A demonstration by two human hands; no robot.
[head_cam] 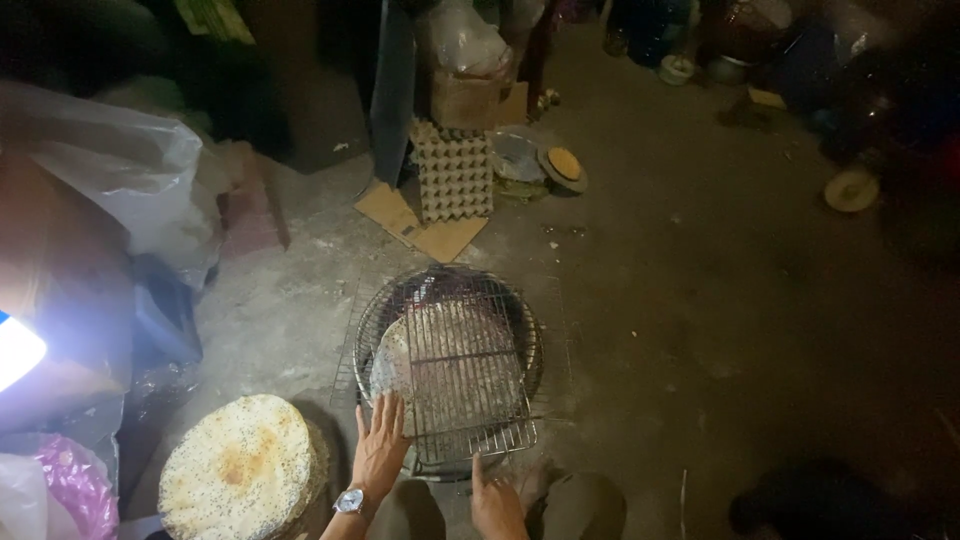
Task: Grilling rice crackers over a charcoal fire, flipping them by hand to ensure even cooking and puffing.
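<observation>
A round charcoal brazier stands on the floor with a wire grill rack on top. A round flat cake lies pressed under the rack. My left hand, with a wristwatch, lies flat with spread fingers on the cake's near left edge. My right hand touches the rack's near edge with its fingers. A stack of toasted, speckled round cakes sits to the left of my left hand.
A grey egg tray and cardboard pieces lie beyond the brazier. Plastic bags pile up on the left, with a bright light at the edge. Round lids and pots sit at the far back.
</observation>
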